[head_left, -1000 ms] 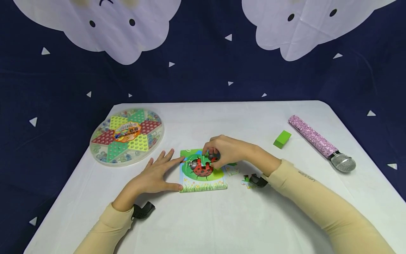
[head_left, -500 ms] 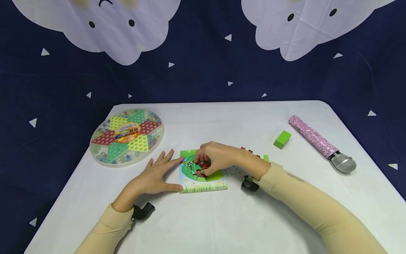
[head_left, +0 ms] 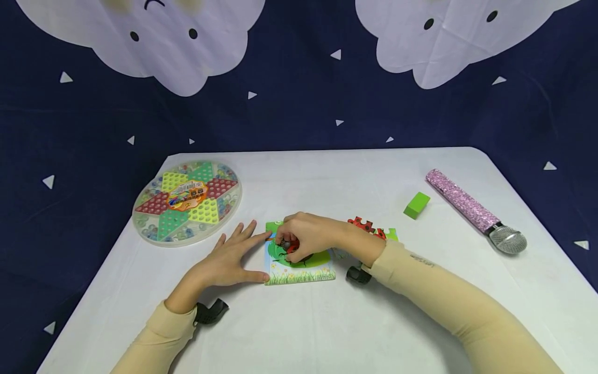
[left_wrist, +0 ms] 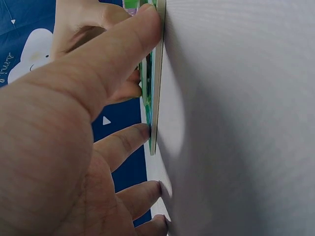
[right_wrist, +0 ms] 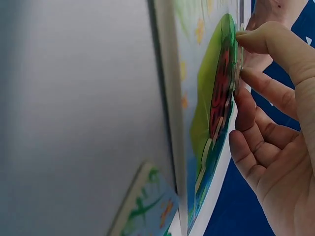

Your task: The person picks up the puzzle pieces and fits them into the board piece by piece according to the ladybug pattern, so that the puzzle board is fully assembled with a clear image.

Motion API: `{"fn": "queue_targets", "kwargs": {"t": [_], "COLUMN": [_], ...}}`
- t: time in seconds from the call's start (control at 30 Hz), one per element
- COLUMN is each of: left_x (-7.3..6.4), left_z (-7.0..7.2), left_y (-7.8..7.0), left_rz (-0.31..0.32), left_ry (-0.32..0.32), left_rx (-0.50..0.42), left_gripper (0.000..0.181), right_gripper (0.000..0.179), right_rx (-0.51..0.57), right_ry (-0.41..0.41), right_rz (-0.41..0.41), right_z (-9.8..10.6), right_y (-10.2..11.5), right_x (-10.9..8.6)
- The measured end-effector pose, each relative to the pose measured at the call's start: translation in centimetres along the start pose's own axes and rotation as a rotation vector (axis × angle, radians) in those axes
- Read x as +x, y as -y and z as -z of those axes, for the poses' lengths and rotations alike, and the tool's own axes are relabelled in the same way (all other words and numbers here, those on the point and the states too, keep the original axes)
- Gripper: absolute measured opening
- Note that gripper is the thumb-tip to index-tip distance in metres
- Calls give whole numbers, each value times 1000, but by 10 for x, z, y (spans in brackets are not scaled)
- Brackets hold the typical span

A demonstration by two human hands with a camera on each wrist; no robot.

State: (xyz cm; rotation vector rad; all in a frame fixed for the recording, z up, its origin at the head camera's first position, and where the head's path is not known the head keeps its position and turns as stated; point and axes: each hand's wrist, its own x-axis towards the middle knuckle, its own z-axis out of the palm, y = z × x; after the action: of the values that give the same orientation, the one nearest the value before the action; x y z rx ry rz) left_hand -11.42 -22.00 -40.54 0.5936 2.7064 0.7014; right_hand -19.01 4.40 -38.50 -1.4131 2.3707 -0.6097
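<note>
While the left hand (head_left: 229, 259) lies at nine o'clock of the puzzle board (head_left: 301, 274) with its fingers spread wide apart, its thumb touches the board's corner at about eight o'clock and its forefinger touches the same edge nearer ten. The board rests flat near the middle of the white desk (head_left: 280, 332), printed with a ladybug on a green leaf above grass and flowers.

The right hand (head_left: 306, 236), its arm coming in from four o'clock, is over the picture, thumb and fingers clamped on a puzzle piece (head_left: 292, 246) that shows red and black. Whether that piece touches the board is hidden by the hand.

At two to three o'clock of the board, partly behind the right forearm, loose pieces (head_left: 361, 223) in red, black and green lie on the desk. The right wrist view also shows a flowered piece (right_wrist: 150, 199) just beside the board, at its seven o'clock.

Farther out toward two o'clock sits a green block (head_left: 417, 205), and beyond it a pink glittery microphone (head_left: 464, 202) points its silver head toward four. At ten o'clock, well apart from the puzzle, is a round checkers set (head_left: 204, 210) with marbles around its coloured star.
</note>
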Motion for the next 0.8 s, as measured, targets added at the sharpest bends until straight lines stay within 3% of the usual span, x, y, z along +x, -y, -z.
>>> {"fn": "queue_targets", "kwargs": {"t": [0.2,0.8], "left_x": [-3,-3], "left_z": [9,10], "left_y": [-14,-15], "left_rz": [14,22], "left_ry": [24,25], "left_rx": [27,19], "left_gripper": [98,98], "right_gripper": [33,32], "right_rx": [-19,-42], "right_ry": [7,14], "right_rz": [-1,7], "right_z": [0,2], "right_y": [2,5], "right_x": [2,7]}}
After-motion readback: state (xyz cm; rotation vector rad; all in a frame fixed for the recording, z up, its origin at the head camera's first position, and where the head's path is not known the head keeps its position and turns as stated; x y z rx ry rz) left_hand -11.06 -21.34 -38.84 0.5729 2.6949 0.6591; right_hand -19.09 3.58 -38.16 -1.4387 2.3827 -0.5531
